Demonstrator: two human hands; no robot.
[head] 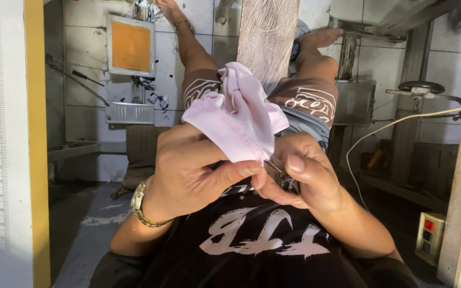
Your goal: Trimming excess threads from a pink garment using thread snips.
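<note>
My left hand (188, 170), with a gold wristwatch (141, 205) on its wrist, is shut on a bunched pale pink cloth (238, 114) and pinches its stitched edge between thumb and forefinger. My right hand (308, 178) is closed against that same edge. It grips a small thin metal tool (279, 173) whose tip touches the seam; most of the tool is hidden by the fingers. Both hands are held up in front of my black printed shirt (252, 234), above my lap.
My bare legs in brown shorts (308, 101) stretch away over a tiled floor. A wooden post (267, 37) stands between them. At left are a white ruled board (1, 133) and an orange-faced panel (130, 47). A wall switch box (428, 237) and a thin cord (380, 130) are at right.
</note>
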